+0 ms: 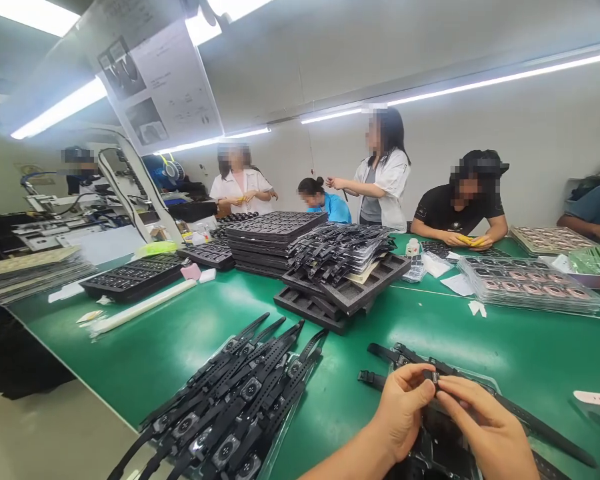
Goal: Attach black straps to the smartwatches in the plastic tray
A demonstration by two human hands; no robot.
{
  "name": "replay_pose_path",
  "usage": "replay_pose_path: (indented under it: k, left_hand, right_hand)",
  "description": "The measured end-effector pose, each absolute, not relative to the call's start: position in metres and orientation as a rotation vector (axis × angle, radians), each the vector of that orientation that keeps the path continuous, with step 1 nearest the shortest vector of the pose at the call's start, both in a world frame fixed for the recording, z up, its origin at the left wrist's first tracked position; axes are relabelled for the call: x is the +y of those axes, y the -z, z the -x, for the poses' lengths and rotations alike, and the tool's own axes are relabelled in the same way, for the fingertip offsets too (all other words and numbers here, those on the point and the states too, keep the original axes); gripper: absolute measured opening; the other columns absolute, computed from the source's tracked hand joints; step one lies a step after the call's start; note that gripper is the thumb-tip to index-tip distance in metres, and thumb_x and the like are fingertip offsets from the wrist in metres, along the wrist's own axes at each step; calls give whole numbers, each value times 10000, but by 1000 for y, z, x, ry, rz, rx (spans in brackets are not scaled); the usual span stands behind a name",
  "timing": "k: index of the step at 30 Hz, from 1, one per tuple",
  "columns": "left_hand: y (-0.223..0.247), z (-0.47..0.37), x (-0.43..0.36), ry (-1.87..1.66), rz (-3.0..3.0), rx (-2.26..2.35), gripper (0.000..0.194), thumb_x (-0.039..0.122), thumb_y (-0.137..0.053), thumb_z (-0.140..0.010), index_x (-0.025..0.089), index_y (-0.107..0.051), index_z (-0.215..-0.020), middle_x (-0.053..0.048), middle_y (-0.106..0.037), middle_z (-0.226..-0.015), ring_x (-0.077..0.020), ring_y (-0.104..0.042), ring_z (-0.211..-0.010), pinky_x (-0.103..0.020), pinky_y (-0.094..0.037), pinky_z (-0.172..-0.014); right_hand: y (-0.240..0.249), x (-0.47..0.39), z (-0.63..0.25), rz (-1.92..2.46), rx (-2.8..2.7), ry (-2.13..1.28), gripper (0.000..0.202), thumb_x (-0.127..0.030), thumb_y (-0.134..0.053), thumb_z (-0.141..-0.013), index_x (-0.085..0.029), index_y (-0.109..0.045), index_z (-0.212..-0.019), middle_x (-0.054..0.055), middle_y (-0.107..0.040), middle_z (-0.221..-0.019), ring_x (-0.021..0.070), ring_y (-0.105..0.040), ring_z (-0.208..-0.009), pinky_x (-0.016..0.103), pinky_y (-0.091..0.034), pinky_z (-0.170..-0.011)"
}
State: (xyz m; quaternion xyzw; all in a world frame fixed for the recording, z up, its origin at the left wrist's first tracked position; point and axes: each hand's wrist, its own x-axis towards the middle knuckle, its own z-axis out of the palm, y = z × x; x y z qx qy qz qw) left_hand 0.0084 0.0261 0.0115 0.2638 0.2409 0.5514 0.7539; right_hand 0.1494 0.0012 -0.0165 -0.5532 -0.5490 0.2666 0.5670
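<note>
My left hand (pixel 405 408) and my right hand (pixel 483 419) meet at the lower right, fingertips pinched together on a small black watch part (pixel 435 377) with a shiny metal edge. Fingers cover most of that part. Below and around my hands lies a clear tray (pixel 486 381) with black watch straps (pixel 545 430) sticking out on both sides. Left of my hands, another tray is heaped with black-strapped smartwatches (pixel 251 389), their round-sensor backs facing up.
Dark foam trays (pixel 270 243) stand stacked mid-table, beside a tilted pile of strapped watches (pixel 340 250). Clear trays of watch cases (pixel 535 283) sit at the back right. A pink strap (pixel 597 399) lies at the right edge. Several people work across the green table (pixel 190 340).
</note>
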Motion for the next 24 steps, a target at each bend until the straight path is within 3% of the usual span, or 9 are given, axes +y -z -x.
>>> replay_pose_path:
  k: [3, 9, 13, 17, 20, 24]
  left_hand:
    - [-10, -9, 24, -1237, -618, 529, 450, 270, -991, -527, 165, -787, -914, -29, -711, -821, -128, -616, -810, -233, -433, -798]
    - [-10, -9, 22, -1171, -743, 498, 424, 382, -938, -632, 132, -785, -939, -73, -739, -880, -161, -642, -848, -275, -458, -850]
    - [-17, -4, 26, -1138, -843, 519, 414, 439, -890, -690, 112, -777, -919, -63, -716, -812, -141, -609, -742, -259, -448, -752]
    - [-20, 3, 29, -1017, -932, 513, 459, 474, -912, -631, 96, -770, -851, -13, -637, -690, -79, -484, -599, -212, -353, -605]
    - [-17, 5, 29, -908, -980, 525, 488, 502, -922, -587, 93, -765, -803, 1, -606, -662, -77, -471, -580, -217, -335, -589]
    - [-13, 5, 29, -835, -967, 537, 492, 466, -959, -516, 94, -749, -759, 25, -570, -610, -63, -443, -554, -212, -309, -573]
  right_hand:
    - [15, 1, -149, 1296, -1190, -662, 366, -559, -807, -705, -242, -828, -886, 89, -801, -1012, 301, -759, -934, 341, -637, -833]
    - [15, 1, -146, 1207, -1208, -637, 326, -570, -821, -701, -254, -829, -779, 107, -784, -1016, 303, -740, -965, 334, -626, -847]
    - [13, 0, -152, 1165, -1253, -645, 308, -550, -821, -721, -273, -839, -856, 104, -762, -1053, 296, -732, -951, 296, -630, -765]
    - [-1, 0, -163, 1169, -1343, -827, 361, -531, -699, -855, -309, -791, -1126, 79, -754, -1103, 281, -712, -1007, 300, -610, -825]
    - [-15, 0, -167, 1188, -1454, -958, 338, -543, -679, -858, -293, -821, -1037, 72, -742, -1026, 287, -687, -993, 312, -580, -843]
    - [-24, -1, -167, 1182, -1453, -1102, 297, -533, -699, -842, -270, -823, -904, 42, -690, -889, 240, -636, -851, 286, -531, -736]
